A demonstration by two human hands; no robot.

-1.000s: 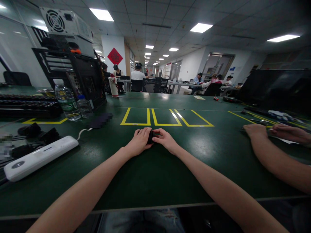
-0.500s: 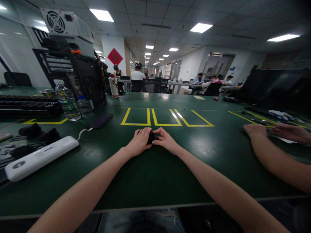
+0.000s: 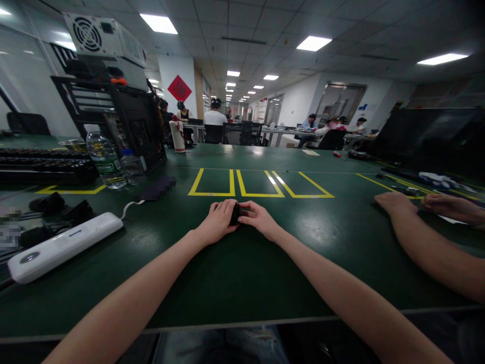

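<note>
Between my two hands is a small black object [image 3: 235, 214], mostly covered by fingers, so its kind does not show. My left hand [image 3: 217, 220] wraps around its left side, with the back of the hand facing up. From the right, the thumb and fingertips of my right hand [image 3: 257, 218] pinch at its edge. Both hands are low over the green table [image 3: 235, 283], just in front of the yellow tape outlines [image 3: 261, 195].
On the left lie a white power strip [image 3: 66, 247], black adapters [image 3: 62, 207], and water bottles [image 3: 104, 159] by an open computer case [image 3: 132, 121]. A white bottle [image 3: 177, 135] stands farther back. At right, another person's hands [image 3: 396, 205] rest near a dark tool [image 3: 407, 190].
My hands and the black object stay almost in place; the right fingers shift very slightly. The other person's nearer hand has moved a little to the left.
</note>
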